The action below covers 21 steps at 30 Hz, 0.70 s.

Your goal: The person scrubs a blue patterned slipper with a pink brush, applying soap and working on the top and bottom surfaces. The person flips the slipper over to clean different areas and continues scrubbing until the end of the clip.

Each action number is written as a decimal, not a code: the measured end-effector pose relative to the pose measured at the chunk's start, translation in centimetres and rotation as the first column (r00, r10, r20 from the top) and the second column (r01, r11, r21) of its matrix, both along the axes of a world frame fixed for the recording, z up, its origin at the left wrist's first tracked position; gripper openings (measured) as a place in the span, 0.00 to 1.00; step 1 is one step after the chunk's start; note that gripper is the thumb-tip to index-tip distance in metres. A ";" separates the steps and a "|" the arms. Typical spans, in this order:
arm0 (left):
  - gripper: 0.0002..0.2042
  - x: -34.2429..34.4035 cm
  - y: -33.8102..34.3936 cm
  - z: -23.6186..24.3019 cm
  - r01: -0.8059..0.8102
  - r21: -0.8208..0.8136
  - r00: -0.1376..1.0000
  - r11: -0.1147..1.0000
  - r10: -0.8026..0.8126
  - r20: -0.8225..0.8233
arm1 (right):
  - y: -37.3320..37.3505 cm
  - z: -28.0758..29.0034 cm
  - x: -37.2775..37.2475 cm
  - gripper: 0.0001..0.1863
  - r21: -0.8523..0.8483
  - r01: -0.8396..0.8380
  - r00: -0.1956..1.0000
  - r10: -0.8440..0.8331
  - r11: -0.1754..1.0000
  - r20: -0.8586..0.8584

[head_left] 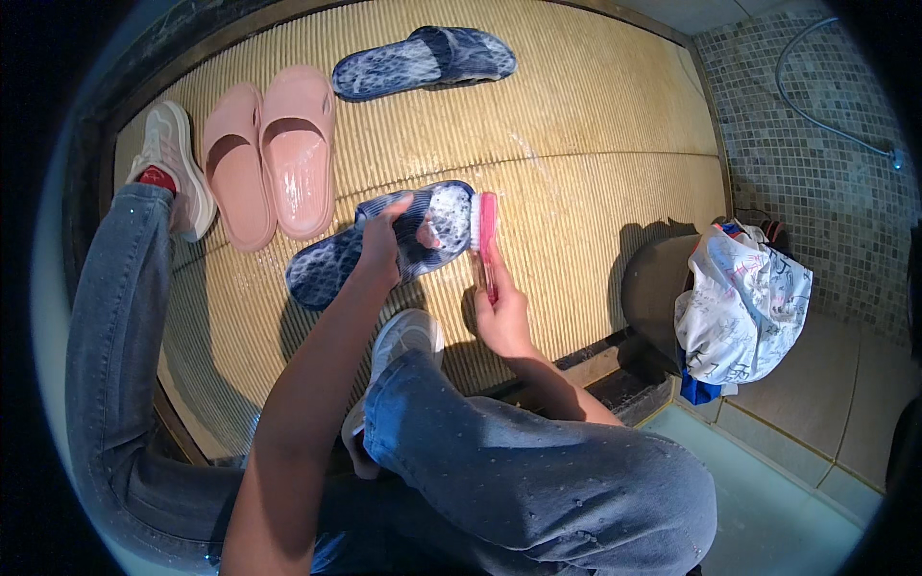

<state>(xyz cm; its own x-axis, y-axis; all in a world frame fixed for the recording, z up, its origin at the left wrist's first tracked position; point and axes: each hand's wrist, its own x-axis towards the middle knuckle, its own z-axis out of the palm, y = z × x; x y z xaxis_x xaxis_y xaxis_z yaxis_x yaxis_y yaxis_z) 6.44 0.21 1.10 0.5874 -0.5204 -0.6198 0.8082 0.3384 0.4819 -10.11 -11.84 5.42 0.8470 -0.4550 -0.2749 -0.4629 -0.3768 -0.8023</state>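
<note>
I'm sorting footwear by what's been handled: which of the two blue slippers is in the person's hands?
The nearer blue slipper, gripped by the left hand with the right hand's pink brush against it. The other blue slipper lies untouched at the mat's far edge.

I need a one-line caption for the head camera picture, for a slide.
Left hand holds a soapy blue slipper on the ribbed floor while the right hand scrubs it with a pink brush.

The person wears faded blue-grey jeans (538,470), the denim speckled with pale droplets and cuffed at the ankles. Both forearms are bare, no sleeves showing. White sneakers: one (399,341) just below the near cuff, the other (178,163) beyond the far cuff with a red sock (157,178) peeking out.
</note>
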 end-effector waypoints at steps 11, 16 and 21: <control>0.20 -0.3 1.8 0.4 0.286 0.008 0.948 0.958 -0.285 0.141 | -2.5 -0.1 1.3 0.39 -0.101 -0.095 0.994 0.089 0.990 -0.062; 0.19 -0.4 1.9 0.0 0.347 0.010 0.925 0.938 -0.344 0.159 | -5.5 -0.4 4.6 0.37 -0.299 -0.259 0.965 0.233 0.919 -0.119; 0.18 -0.6 1.7 -1.0 0.443 0.100 0.865 0.891 -0.454 0.216 | -7.6 1.8 7.2 0.38 -0.426 -0.516 0.856 0.446 0.743 -0.260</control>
<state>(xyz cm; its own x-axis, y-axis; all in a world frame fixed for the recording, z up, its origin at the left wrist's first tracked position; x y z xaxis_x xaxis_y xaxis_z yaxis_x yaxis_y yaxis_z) 5.86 1.88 0.05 0.4252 -0.7358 -0.5270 0.7337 -0.0607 0.6767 -2.94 -19.47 7.19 0.9595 -0.0974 -0.2643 -0.2041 -0.8869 -0.4143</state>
